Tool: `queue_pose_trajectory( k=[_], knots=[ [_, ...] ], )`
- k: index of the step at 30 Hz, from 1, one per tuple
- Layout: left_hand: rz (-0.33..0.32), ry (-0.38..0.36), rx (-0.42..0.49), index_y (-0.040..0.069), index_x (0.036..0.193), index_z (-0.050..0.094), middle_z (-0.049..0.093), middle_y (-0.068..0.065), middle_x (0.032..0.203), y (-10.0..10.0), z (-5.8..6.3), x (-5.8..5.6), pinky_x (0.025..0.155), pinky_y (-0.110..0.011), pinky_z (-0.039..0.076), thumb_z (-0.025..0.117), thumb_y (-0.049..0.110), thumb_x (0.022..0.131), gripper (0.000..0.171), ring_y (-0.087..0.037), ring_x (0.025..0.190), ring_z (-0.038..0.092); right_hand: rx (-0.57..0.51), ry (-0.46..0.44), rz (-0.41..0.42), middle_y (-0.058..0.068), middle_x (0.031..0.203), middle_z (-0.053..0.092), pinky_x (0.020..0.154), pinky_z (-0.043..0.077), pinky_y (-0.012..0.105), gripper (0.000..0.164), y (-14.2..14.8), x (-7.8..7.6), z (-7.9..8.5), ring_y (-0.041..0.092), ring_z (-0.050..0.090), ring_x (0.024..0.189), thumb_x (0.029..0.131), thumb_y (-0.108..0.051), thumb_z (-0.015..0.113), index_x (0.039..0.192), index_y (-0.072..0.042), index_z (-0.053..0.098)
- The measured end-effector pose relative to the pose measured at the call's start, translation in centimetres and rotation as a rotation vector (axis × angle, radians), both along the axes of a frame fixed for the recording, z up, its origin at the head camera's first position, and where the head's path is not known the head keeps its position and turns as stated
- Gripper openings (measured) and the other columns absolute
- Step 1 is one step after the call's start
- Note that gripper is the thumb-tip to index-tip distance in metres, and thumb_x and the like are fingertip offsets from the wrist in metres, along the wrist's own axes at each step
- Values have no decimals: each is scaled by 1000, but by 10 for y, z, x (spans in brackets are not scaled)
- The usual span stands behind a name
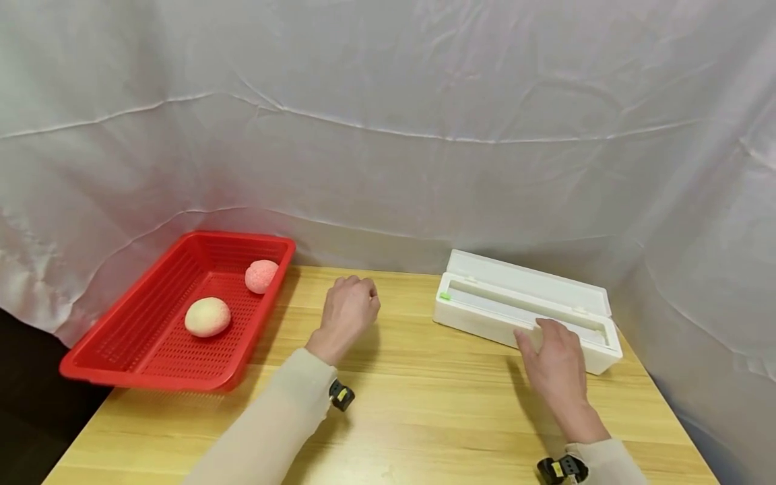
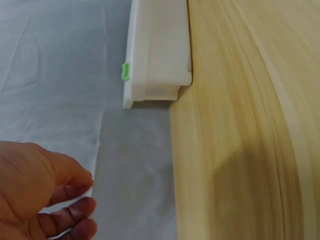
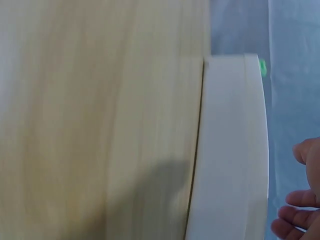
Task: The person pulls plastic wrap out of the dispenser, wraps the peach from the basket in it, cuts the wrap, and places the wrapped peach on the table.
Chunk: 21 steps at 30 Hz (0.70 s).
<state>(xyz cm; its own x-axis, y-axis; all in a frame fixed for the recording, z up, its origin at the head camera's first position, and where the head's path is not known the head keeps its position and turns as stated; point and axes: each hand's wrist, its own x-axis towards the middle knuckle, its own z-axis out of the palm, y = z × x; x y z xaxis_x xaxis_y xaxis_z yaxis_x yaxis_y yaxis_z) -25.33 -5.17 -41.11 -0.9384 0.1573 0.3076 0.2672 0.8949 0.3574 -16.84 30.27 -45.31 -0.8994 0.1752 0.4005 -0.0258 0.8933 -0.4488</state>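
Note:
A long white plastic-wrap dispenser box (image 1: 473, 319) lies at the table's right rear, its hinged lid (image 1: 533, 277) tipped back. A small green slider (image 1: 445, 296) sits at the left end of its top. My right hand (image 1: 554, 353) is over the box's front edge near its right end, thumb apart from the loosely bent fingers, holding nothing. Over the middle of the table is my left hand (image 1: 350, 310), its fingers loosely curled around nothing. In the left wrist view, a gap separates that hand from the end of the box.
At the left stands a red plastic basket (image 1: 151, 377) with a pale yellow round object (image 1: 208, 317) and a pink bumpy ball (image 1: 261, 276) inside. The wooden table (image 1: 412, 417) backs onto a grey-white curtain (image 1: 376, 182), which continues along both sides.

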Motion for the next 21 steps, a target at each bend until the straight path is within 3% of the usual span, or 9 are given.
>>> queue_pose_trajectory(
  k=[5, 9, 15, 17, 21],
  knots=[
    [-56, -25, -24, 14, 96, 77, 72, -3, 99, 24, -9, -18, 86, -43, 53, 67, 19, 100, 12, -28, 97, 62, -27, -91, -115, 41, 145, 45, 105, 29, 76, 70, 21, 0, 4, 64, 34, 134, 108, -46, 56, 142, 15, 49],
    [-90, -88, -38, 16, 100, 77, 70, -1, 103, 43, -18, -28, 89, -41, 52, 68, 28, 103, 14, -25, 102, 59, -43, -185, -193, 45, 153, 33, 109, 21, 81, 85, 33, -2, 4, 67, 24, 141, 107, -56, 51, 148, 17, 41],
    [-158, -243, 94, 14, 123, 70, 69, -6, 121, 74, -25, -32, 97, -40, 53, 70, 40, 102, 34, -26, 117, 60, -130, -280, -305, 49, 162, -3, 118, 2, 80, 106, 52, -4, 2, 66, -3, 152, 102, -69, 47, 156, 19, 20],
    [-172, -283, 151, 12, 138, 63, 65, -9, 134, 84, -26, -32, 105, -42, 52, 71, 43, 101, 48, -27, 127, 59, -166, -326, -328, 51, 160, -10, 116, 5, 83, 115, 57, -5, 1, 69, -5, 150, 100, -74, 44, 157, 20, 10],
    [-208, -339, 251, 10, 155, 46, 57, -11, 151, 101, -27, -34, 114, -45, 47, 74, 45, 98, 73, -29, 137, 55, -221, -382, -349, 53, 155, -1, 106, 24, 83, 123, 63, -6, -2, 74, 14, 141, 98, -78, 42, 157, 19, -1]
  ],
)
